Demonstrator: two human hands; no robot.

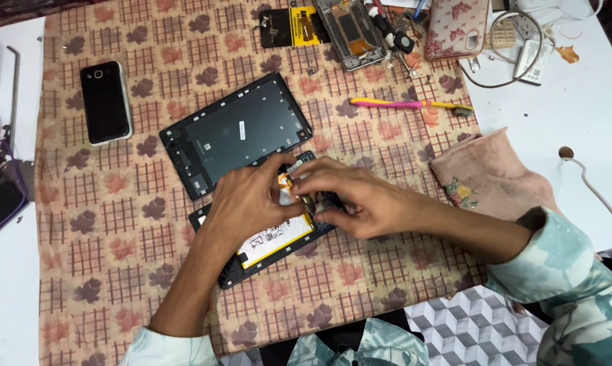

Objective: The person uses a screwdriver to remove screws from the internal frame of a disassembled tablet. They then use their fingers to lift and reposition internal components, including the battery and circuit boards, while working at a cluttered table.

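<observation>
Closest to the person, both hands meet over an opened tablet point(268, 247) that lies on a patterned cloth point(116, 224), its white battery with a yellow edge facing up. The left hand point(248, 200) rests on the battery's upper part, fingers curled and partly closed, thumb and forefinger pinched toward a small orange piece near the tablet's upper edge; whether it truly grips that piece cannot be told. The right hand point(350, 196) comes in from the tablet's right side, its fingertips bunched close together and touching the same spot, the hand mostly closed; what it holds, if anything, is hidden by the fingers.

Just beyond the tablet, touching or overlapping its far edge, lies the tablet's dark back cover point(235, 132), inner side up. To the right of the tablet sits a folded pink cloth point(485, 173). Farther off, beyond the back cover, a pink and yellow toothbrush point(407, 104) lies on the patterned cloth. Well to the tablet's left, a black smartphone point(106, 102) lies screen up. Farthest from the tablet, at the top edge, are a stripped phone frame point(353, 30) and a floral phone case point(455, 27).
</observation>
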